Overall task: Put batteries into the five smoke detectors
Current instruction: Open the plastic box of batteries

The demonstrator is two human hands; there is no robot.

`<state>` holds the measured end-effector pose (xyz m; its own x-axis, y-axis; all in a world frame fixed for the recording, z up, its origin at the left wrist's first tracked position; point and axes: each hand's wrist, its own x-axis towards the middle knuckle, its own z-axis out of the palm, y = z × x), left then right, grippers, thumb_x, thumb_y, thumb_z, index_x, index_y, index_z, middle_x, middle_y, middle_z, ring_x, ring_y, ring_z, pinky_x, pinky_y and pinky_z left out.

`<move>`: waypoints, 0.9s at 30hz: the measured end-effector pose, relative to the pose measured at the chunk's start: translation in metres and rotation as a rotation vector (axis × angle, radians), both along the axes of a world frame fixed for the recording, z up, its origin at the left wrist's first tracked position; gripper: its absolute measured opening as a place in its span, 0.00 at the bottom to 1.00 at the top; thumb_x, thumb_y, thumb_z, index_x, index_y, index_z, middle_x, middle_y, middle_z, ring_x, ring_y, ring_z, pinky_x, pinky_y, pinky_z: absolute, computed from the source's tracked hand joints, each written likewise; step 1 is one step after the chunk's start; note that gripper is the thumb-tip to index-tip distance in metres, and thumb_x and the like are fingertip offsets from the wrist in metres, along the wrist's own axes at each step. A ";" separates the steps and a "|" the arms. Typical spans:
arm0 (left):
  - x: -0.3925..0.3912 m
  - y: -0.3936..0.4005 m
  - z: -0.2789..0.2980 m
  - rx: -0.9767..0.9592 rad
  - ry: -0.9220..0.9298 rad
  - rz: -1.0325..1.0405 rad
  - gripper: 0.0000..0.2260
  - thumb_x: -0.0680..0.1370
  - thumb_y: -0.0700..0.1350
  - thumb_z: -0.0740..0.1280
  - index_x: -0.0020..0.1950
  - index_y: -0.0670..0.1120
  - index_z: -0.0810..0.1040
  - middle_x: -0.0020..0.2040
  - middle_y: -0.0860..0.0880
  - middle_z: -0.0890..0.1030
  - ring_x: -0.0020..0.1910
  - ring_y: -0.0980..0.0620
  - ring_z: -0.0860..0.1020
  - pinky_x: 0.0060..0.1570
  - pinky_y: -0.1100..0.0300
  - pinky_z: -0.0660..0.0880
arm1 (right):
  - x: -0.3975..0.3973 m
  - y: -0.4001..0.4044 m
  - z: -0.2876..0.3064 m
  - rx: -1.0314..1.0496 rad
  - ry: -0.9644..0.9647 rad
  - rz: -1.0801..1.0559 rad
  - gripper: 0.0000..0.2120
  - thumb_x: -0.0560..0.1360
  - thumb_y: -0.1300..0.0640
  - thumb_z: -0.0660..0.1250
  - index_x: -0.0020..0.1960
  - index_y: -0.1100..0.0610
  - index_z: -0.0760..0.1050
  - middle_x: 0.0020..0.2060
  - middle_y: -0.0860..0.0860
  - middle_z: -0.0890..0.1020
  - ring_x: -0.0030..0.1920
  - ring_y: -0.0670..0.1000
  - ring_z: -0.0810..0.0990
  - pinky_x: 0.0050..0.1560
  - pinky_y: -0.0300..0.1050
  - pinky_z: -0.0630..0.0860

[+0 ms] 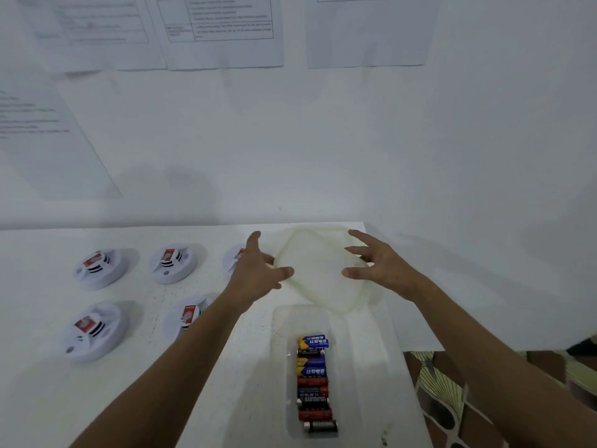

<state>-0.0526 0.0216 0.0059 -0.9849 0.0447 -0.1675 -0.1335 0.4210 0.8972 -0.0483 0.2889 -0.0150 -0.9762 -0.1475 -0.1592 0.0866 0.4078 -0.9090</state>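
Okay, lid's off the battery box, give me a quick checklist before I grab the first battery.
1. Container open: ok, lid lies behind it.
2. Batteries reachable: ok, lined up inside.
3. Left hand free: ok, fingers spread at the lid's edge.
4. Right hand free: ok, fingers spread, gripping nothing.
5. Five smoke detectors on table: ok, two partly hidden by the left arm.
6. Battery compartments open: cannot tell.

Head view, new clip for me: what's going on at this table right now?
A person's left hand and right hand, fingers spread, are at either side of a translucent lid lying behind the open container. The batteries lie in a row inside it. Five smoke detectors sit on the table to the left, untouched; no battery has been picked up yet.
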 end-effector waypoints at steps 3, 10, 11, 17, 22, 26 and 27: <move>-0.011 0.011 0.010 0.023 0.085 0.042 0.44 0.72 0.43 0.76 0.78 0.52 0.51 0.56 0.50 0.77 0.46 0.49 0.82 0.37 0.63 0.76 | 0.001 -0.005 0.001 -0.044 -0.003 -0.022 0.40 0.70 0.52 0.78 0.76 0.44 0.63 0.65 0.52 0.79 0.61 0.52 0.80 0.64 0.53 0.76; -0.026 0.030 -0.001 0.257 0.046 0.018 0.44 0.72 0.38 0.75 0.79 0.53 0.50 0.63 0.47 0.76 0.57 0.52 0.80 0.58 0.53 0.76 | 0.013 -0.021 -0.003 -0.119 -0.073 -0.100 0.47 0.70 0.49 0.77 0.79 0.41 0.50 0.62 0.54 0.75 0.53 0.56 0.83 0.47 0.56 0.84; -0.023 0.031 -0.005 0.267 0.031 0.001 0.44 0.72 0.37 0.74 0.79 0.52 0.51 0.65 0.46 0.75 0.59 0.51 0.79 0.57 0.54 0.76 | 0.016 -0.022 -0.005 -0.127 -0.086 -0.097 0.48 0.70 0.49 0.77 0.79 0.41 0.50 0.62 0.55 0.74 0.54 0.56 0.82 0.47 0.57 0.84; -0.012 0.022 -0.025 0.241 -0.030 -0.021 0.40 0.74 0.39 0.73 0.78 0.51 0.53 0.68 0.45 0.72 0.61 0.50 0.76 0.54 0.57 0.74 | 0.024 -0.027 -0.017 -0.138 -0.145 -0.092 0.50 0.69 0.50 0.78 0.80 0.43 0.48 0.62 0.57 0.73 0.53 0.57 0.83 0.43 0.55 0.84; -0.003 0.014 -0.028 0.176 -0.110 -0.059 0.37 0.75 0.45 0.72 0.78 0.50 0.54 0.59 0.45 0.78 0.51 0.53 0.79 0.54 0.53 0.78 | 0.017 -0.024 -0.016 -0.104 -0.110 -0.113 0.46 0.72 0.47 0.75 0.80 0.45 0.49 0.67 0.54 0.73 0.54 0.51 0.82 0.45 0.44 0.82; -0.005 0.015 -0.028 0.183 -0.140 -0.059 0.38 0.75 0.46 0.73 0.78 0.48 0.55 0.49 0.50 0.78 0.48 0.55 0.79 0.47 0.59 0.77 | 0.011 -0.025 -0.021 -0.147 -0.059 -0.132 0.45 0.72 0.52 0.76 0.80 0.44 0.52 0.67 0.54 0.74 0.55 0.50 0.83 0.50 0.42 0.80; -0.006 0.017 -0.027 0.174 -0.140 -0.056 0.38 0.75 0.47 0.73 0.78 0.48 0.55 0.48 0.51 0.77 0.47 0.56 0.78 0.45 0.60 0.77 | 0.010 -0.026 -0.022 -0.144 -0.052 -0.131 0.44 0.72 0.53 0.76 0.79 0.44 0.53 0.66 0.55 0.74 0.55 0.50 0.83 0.50 0.41 0.79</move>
<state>-0.0588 0.0383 -0.0212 -0.9477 0.1384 -0.2875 -0.2429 0.2715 0.9313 -0.0379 0.2629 -0.0374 -0.9796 -0.0443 -0.1961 0.1786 0.2557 -0.9501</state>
